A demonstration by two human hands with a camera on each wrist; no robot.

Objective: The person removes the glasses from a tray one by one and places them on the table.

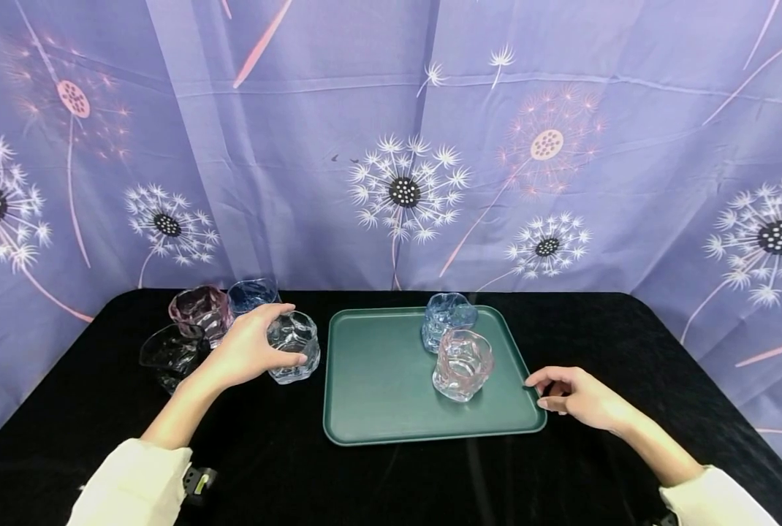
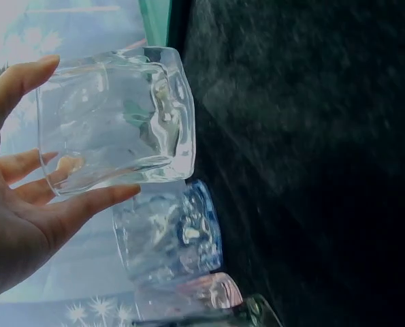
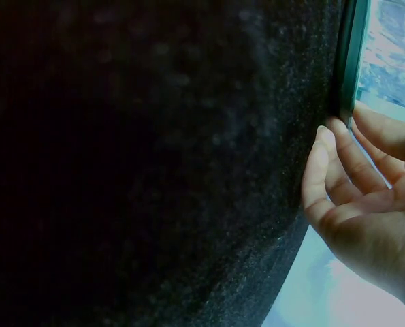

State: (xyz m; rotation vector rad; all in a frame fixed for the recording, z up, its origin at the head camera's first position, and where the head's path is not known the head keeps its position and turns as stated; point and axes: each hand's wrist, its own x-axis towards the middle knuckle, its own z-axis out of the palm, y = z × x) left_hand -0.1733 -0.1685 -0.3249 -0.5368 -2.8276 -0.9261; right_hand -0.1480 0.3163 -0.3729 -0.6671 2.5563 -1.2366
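Observation:
My left hand (image 1: 253,343) grips a clear, wavy-sided glass tumbler (image 1: 294,351), thumb and fingers on opposite sides near its rim. In the left wrist view the same tumbler (image 2: 120,122) appears sideways between the thumb and fingers. A green rectangular tray (image 1: 378,380) lies just right of it. On the tray's right half stand a blue tumbler (image 1: 445,314) and, nearer me, a pale pink tumbler (image 1: 463,365). At the tray's right edge, close to the near corner, my right hand (image 1: 578,398) pinches the rim (image 3: 348,75) with bent fingers.
Left of my left hand, a dark grey tumbler (image 1: 172,354), a pink tumbler (image 1: 200,310) and another blue tumbler (image 1: 251,294) stand close together. Black cloth (image 1: 286,467) covers the table. Behind it hangs a purple curtain (image 1: 312,146) with dandelion prints.

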